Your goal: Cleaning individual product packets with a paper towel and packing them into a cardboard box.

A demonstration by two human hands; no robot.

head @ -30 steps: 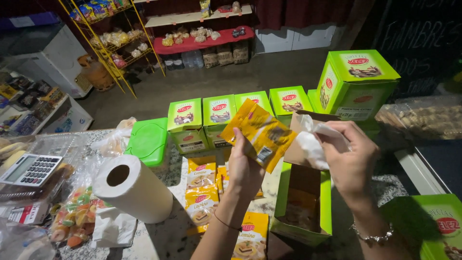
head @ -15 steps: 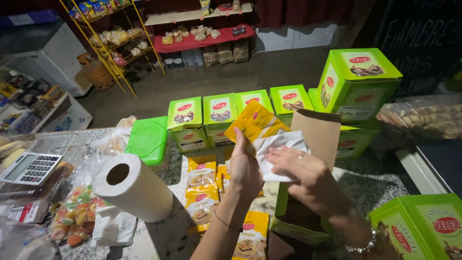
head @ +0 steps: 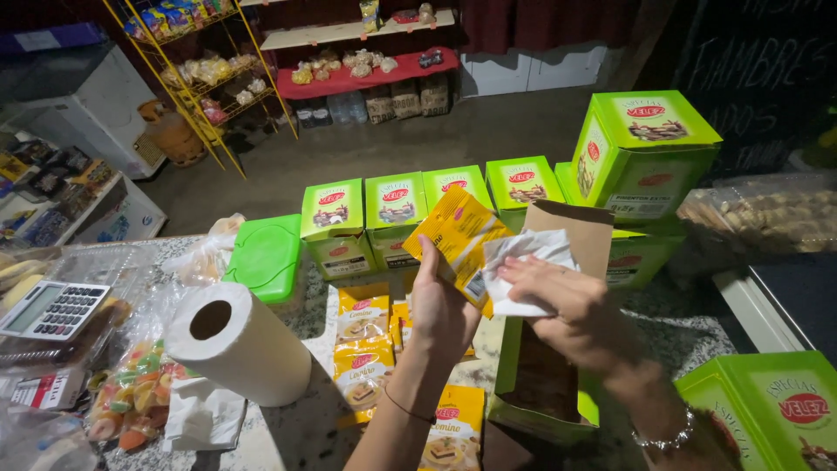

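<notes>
- While both hands work above it, the speckled grey stone desk carries everything else, and the open green cardboard box near its middle serves as landmark.
- Behind the box stands a row of closed green square cartons, with one bigger green carton stacked at the row's right end.
- Left of the box lies a white paper-towel roll on its side.
- Directly above the box, the left hand has its fingers curled shut on a yellow flat foil sachet, held upright.
- Beside it, the right hand presses a crumpled white cloth against the sachet's face, fingers bent over the cloth.
- Between box and roll, more yellow sachets lie flat.
</notes>
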